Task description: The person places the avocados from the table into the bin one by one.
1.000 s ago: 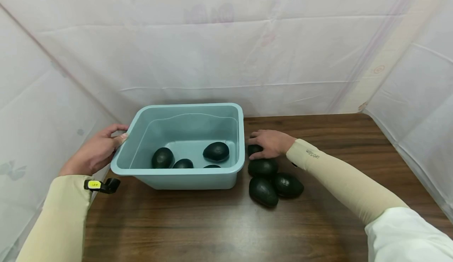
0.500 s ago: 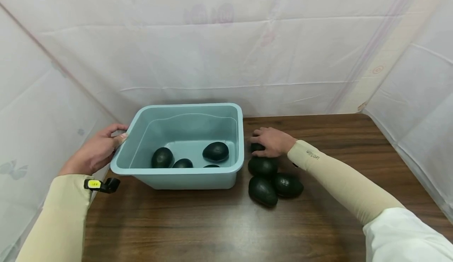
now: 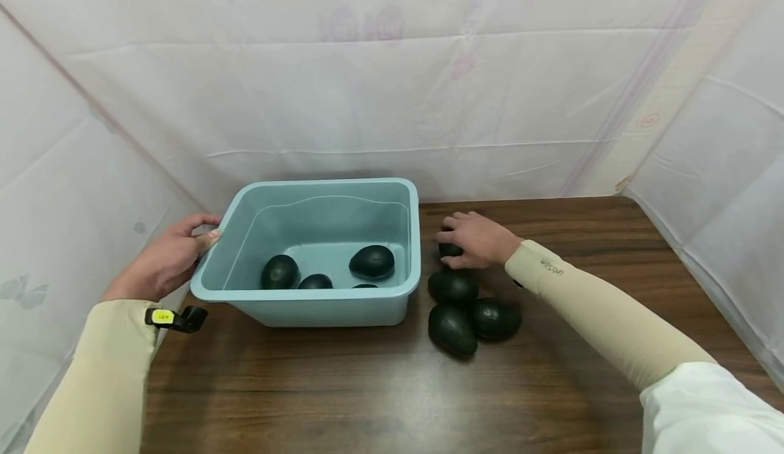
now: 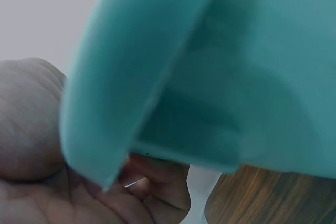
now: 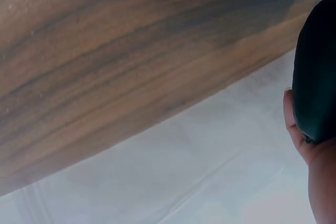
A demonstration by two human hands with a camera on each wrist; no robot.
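From the head view, the left hand [image 3: 162, 260] grips the left rim of the blue tub [image 3: 318, 304], thumb laid on the rim's top edge and fingers wrapped around the outside. The tub sits on the wooden table [image 3: 367, 386] towards its left rear. Inside lie four dark avocados [image 3: 371, 261], one of them mostly hidden by the near wall. Over on the other side, the right hand [image 3: 478, 239] sits just right of the tub, fingers curled over a held avocado [image 3: 450, 250], only a dark sliver of it showing under the hand. Just in front of that hand, three loose avocados [image 3: 453, 286] cluster together on the tabletop, touching one another.

Left wrist view now: very close in, the tub's teal rim [image 4: 121, 77] fills the picture, and curled fingertips [image 4: 157, 182] tuck under its lip with the palm pressed against the outer side. A strip of table shows bottom right.

Right wrist view: the held avocado bulges dark at the right edge, with a fingertip [image 5: 294, 124] pressed against its side. Wood grain runs across the top, white sheeting below.
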